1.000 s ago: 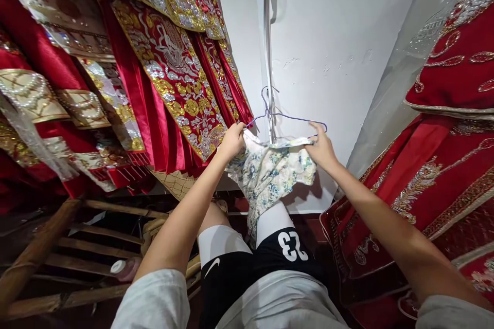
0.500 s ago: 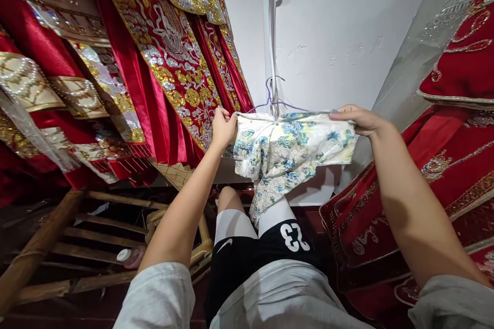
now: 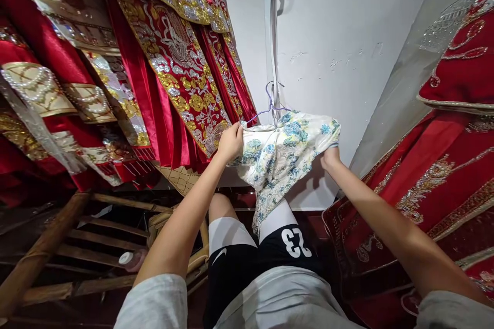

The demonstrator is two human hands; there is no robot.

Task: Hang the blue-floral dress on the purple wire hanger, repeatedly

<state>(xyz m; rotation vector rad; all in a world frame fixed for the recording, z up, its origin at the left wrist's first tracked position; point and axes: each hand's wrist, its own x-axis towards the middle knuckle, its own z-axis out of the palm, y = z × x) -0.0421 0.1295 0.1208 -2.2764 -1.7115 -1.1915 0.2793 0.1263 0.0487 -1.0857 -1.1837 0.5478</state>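
Two hands hold the white blouse with blue flowers (image 3: pixel 285 154): the left hand (image 3: pixel 230 141) pinches its shoulder, while the right hand (image 3: pixel 331 157) has dropped under the sleeve, its grip hidden. The cloth now covers both arms of the thin purple wire hanger (image 3: pixel 271 107), before the white wall (image 3: pixel 339 36).

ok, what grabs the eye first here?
The red embroidered robes, heavy with gold and silver thread, fill the left side, and more red embroidered cloth hangs at the right. In the middle, against the white wall, a pale blue-flowered garment sits on a purple wire hanger. The left hand grips its edge, and the right hand is tucked under the other side, fingers hidden.
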